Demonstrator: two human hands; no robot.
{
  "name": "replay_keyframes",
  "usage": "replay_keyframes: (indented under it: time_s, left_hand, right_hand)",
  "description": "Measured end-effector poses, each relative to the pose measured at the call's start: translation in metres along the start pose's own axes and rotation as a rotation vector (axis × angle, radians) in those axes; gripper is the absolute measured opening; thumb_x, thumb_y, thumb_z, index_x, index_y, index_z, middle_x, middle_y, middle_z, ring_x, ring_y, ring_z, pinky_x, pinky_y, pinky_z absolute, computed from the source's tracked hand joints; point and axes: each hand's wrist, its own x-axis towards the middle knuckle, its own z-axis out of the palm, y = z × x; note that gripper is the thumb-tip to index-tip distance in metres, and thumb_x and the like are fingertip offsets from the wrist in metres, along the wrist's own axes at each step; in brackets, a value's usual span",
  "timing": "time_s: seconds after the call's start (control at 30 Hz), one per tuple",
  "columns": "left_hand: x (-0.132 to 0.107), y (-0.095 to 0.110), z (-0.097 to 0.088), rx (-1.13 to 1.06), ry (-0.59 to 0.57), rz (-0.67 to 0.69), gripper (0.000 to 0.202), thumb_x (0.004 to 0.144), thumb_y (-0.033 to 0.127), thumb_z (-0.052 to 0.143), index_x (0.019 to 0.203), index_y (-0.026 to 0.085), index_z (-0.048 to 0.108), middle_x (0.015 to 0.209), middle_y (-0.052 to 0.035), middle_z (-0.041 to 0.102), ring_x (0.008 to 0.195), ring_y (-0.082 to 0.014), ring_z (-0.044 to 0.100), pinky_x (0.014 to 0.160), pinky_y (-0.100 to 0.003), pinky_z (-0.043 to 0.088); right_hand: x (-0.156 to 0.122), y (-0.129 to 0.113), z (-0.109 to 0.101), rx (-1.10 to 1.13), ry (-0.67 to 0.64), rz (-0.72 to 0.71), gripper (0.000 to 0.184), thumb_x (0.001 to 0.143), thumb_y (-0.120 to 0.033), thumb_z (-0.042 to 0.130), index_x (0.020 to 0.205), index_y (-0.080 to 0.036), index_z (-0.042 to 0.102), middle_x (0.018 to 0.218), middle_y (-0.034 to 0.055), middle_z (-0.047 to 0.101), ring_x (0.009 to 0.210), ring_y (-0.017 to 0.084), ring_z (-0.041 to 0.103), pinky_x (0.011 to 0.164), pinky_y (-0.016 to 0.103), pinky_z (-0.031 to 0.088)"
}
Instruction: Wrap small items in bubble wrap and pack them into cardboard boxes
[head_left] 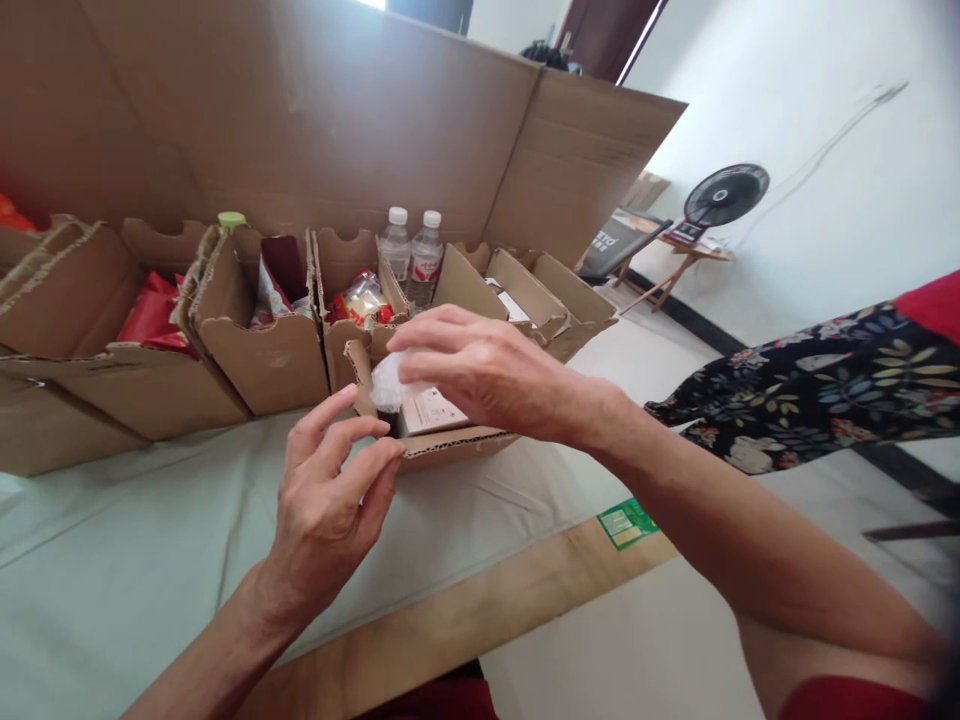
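Note:
My right hand point(480, 370) reaches over a small open cardboard box point(457, 443), its fingers closed on a whitish, see-through plastic-wrapped item point(395, 380). What lies inside the wrap cannot be made out. Under that hand, a white carton with small print point(433, 411) sits in the box. My left hand point(337, 480) is at the box's near left corner, thumb and forefinger together on the rim, the other fingers loosely spread. Something dark shows beside the carton, mostly hidden.
Behind stands a row of cardboard bins point(262, 365) with a red packet point(152, 310), snack bags point(364, 300) and two bottles point(425, 260). A tall cardboard sheet point(337, 130) backs them. A person's floral-clad leg point(825, 400) is at right, a fan point(726, 195) beyond.

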Motion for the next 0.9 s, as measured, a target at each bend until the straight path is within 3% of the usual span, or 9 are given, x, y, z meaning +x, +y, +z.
replay_keyframes:
  time_s: [0.1, 0.2, 0.4, 0.6, 0.67, 0.77, 0.83, 0.9]
  left_hand:
    - [-0.002, -0.002, 0.000, -0.008, 0.001, 0.010, 0.021, 0.090, 0.005, 0.069, 0.103, 0.021, 0.067, 0.105, -0.0081, 0.073, 0.134, -0.0338, 0.055, 0.104, -0.055, 0.054]
    - [-0.003, -0.004, 0.001, -0.013, 0.006, 0.018, 0.022, 0.089, 0.005, 0.069, 0.103, 0.021, 0.066, 0.106, -0.0085, 0.073, 0.134, -0.0342, 0.054, 0.104, -0.055, 0.053]
    - [-0.006, -0.006, 0.003, -0.040, 0.011, 0.008, 0.024, 0.090, 0.005, 0.068, 0.104, 0.024, 0.066, 0.105, -0.0070, 0.073, 0.137, -0.0335, 0.053, 0.105, -0.055, 0.053]
    - [-0.006, -0.007, 0.006, -0.052, 0.022, 0.011, 0.025, 0.088, 0.004, 0.068, 0.103, 0.024, 0.067, 0.106, -0.0062, 0.072, 0.140, -0.0334, 0.053, 0.108, -0.054, 0.051]
    - [-0.007, -0.005, 0.008, -0.073, 0.057, 0.001, 0.027, 0.088, 0.003, 0.068, 0.104, 0.025, 0.068, 0.121, -0.0065, 0.069, 0.141, -0.0320, 0.052, 0.111, -0.051, 0.051]
    - [-0.015, 0.000, 0.015, -0.172, 0.152, -0.128, 0.050, 0.087, 0.009, 0.071, 0.131, 0.032, 0.063, 0.163, -0.0068, 0.040, 0.149, -0.0330, 0.044, 0.115, -0.050, 0.049]
    - [-0.023, 0.005, 0.021, -0.328, 0.186, -0.336, 0.074, 0.089, 0.018, 0.073, 0.154, 0.037, 0.042, 0.173, -0.0080, 0.022, 0.154, -0.0339, 0.038, 0.117, -0.051, 0.047]
    - [-0.029, 0.008, 0.027, -0.526, 0.123, -0.594, 0.081, 0.093, 0.030, 0.070, 0.162, 0.036, 0.028, 0.171, -0.0114, 0.028, 0.151, -0.0325, 0.043, 0.116, -0.050, 0.047]
  right_hand:
    - [0.015, -0.009, -0.004, 0.063, -0.128, -0.069, 0.043, 0.104, -0.005, 0.032, 0.093, -0.020, 0.071, 0.119, 0.0042, 0.068, 0.122, 0.019, 0.060, 0.103, 0.038, 0.054]
    - [0.023, -0.010, -0.003, 0.159, -0.141, -0.040, 0.038, 0.099, -0.004, 0.039, 0.093, -0.021, 0.073, 0.127, 0.0020, 0.064, 0.123, 0.016, 0.059, 0.104, 0.039, 0.053]
    - [0.017, 0.013, 0.031, 0.201, -0.273, 0.006, 0.030, 0.090, -0.003, 0.057, 0.099, -0.023, 0.077, 0.125, 0.0061, 0.066, 0.110, 0.020, 0.065, 0.094, 0.038, 0.054]
    - [0.013, 0.013, 0.041, 0.228, -0.279, 0.095, 0.034, 0.094, -0.008, 0.050, 0.116, -0.025, 0.071, 0.128, 0.0066, 0.068, 0.116, 0.023, 0.064, 0.096, 0.040, 0.047]
    - [0.014, 0.010, 0.042, 0.234, -0.330, 0.100, 0.034, 0.092, -0.007, 0.048, 0.112, -0.022, 0.071, 0.128, 0.0080, 0.069, 0.118, 0.025, 0.063, 0.092, 0.039, 0.044]
    - [0.017, 0.006, 0.044, 0.226, -0.390, 0.138, 0.032, 0.089, -0.004, 0.047, 0.106, -0.020, 0.070, 0.124, 0.0084, 0.072, 0.115, 0.026, 0.064, 0.088, 0.037, 0.041]
    - [0.018, 0.003, 0.045, 0.216, -0.393, 0.205, 0.034, 0.089, -0.005, 0.048, 0.114, -0.019, 0.065, 0.119, 0.0086, 0.074, 0.110, 0.026, 0.065, 0.088, 0.038, 0.040]
    - [0.017, 0.000, 0.045, 0.204, -0.389, 0.259, 0.036, 0.089, -0.006, 0.050, 0.122, -0.017, 0.059, 0.115, 0.0097, 0.075, 0.106, 0.026, 0.066, 0.089, 0.039, 0.040]
